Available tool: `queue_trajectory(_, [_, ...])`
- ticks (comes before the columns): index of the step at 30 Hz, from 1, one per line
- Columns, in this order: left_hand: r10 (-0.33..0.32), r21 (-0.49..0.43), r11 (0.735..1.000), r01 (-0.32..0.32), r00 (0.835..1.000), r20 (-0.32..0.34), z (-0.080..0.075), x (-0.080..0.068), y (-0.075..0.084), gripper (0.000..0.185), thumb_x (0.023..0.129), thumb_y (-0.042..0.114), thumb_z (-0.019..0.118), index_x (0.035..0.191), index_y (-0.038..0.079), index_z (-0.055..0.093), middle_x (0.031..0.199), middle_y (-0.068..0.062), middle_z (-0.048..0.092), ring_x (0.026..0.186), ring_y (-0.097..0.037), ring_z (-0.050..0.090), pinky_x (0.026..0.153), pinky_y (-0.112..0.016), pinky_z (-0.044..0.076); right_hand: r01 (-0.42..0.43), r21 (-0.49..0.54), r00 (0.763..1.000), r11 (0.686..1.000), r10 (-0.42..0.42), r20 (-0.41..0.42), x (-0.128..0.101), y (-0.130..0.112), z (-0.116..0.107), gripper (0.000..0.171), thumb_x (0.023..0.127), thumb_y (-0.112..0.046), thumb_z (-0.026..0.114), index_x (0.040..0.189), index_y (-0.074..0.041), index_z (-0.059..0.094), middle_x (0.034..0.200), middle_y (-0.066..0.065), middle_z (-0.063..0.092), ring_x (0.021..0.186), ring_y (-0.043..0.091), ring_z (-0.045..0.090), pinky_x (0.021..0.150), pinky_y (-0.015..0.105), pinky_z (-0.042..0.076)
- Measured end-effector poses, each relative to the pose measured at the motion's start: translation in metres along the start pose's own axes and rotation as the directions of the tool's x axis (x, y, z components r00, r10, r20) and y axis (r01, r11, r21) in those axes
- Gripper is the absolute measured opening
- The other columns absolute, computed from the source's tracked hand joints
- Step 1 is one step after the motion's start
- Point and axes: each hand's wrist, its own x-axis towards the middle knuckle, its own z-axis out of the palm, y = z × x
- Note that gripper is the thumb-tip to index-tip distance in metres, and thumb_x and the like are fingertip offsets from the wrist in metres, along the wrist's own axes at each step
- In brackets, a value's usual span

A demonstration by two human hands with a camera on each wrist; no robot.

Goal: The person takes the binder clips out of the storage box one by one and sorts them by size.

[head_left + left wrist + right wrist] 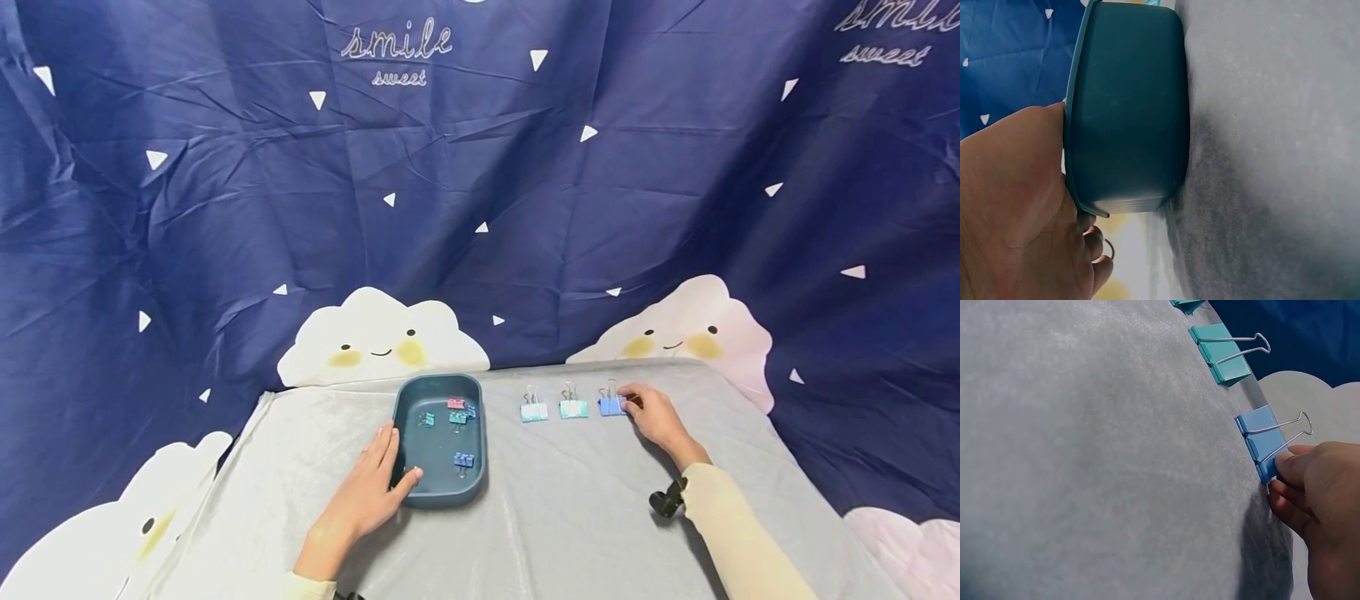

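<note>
Currently, left hand point(363, 492): fingers extended against tray point(429, 454)
Tray: small clips point(463, 459) inside
Turquoise clips point(573, 408): two, between tray and blue clip point(611, 406)
Blue clip: tabletop point(570, 508), far side
Right hand point(660, 419): fingers pinching blue clip

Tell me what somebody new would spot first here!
Probably the big dark blue cloth with smiling clouds, hanging behind the grey-covered table. Next, the teal tray with small clips inside, the left hand touching its left rim. To the tray's right, three big clips make a row, and the right hand pinches the blue clip at the end.
</note>
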Motion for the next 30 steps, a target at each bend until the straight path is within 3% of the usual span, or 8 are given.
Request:
queue_trajectory(6, [0.01,0.002,1.0,-0.01,1.0,-0.006,0.001,0.001,0.001,0.089,0.108,0.054,0.056,0.167,-0.004,0.024,0.178,-0.02,0.018,0.166,-0.039,0.017,0.133,-0.061,0.023,-0.036,0.019,0.998,0.999,0.037,-0.053,-0.003,-0.003,-0.004,0.017,0.104,-0.004,0.063,0.118,0.005,0.067,0.113,0.025,0.069,0.102,0.039,0.069,0.091,0.055,0.057])
queue_trajectory(13, [0.01,-0.003,1.0,-0.01,1.0,-0.005,0.001,0.001,0.0,0.09,0.107,0.055,0.055,0.167,-0.004,0.024,0.178,-0.019,0.016,0.166,-0.039,0.018,0.133,-0.06,0.023,0.001,0.009,0.986,1.0,0.0,-0.164,-0.004,-0.013,-0.008,0.007,0.105,-0.008,0.064,0.104,-0.001,0.066,0.097,0.016,0.066,0.087,0.027,0.062,0.079,0.04,0.051])
queue_trajectory(21, [0.007,-0.002,1.0,-0.007,1.0,-0.002,-0.001,0.0,0.0,0.088,0.108,0.053,0.055,0.167,-0.005,0.024,0.178,-0.019,0.016,0.166,-0.039,0.018,0.133,-0.06,0.023,0.036,0.027,0.988,0.999,-0.032,-0.154,0.0,-0.034,-0.013,0.015,0.106,-0.013,0.065,0.109,-0.001,0.073,0.1,0.016,0.073,0.089,0.027,0.067,0.082,0.042,0.054])
queue_trajectory(30, [0.018,0.018,1.0,-0.018,1.0,-0.015,-0.001,-0.001,0.001,0.083,0.111,0.05,0.051,0.166,-0.006,0.024,0.177,-0.021,0.018,0.166,-0.039,0.018,0.133,-0.06,0.024,0.165,0.021,0.976,0.986,-0.16,-0.148,0.005,-0.062,-0.014,0.018,0.108,-0.016,0.063,0.109,-0.003,0.077,0.095,0.01,0.076,0.084,0.022,0.069,0.079,0.041,0.057])
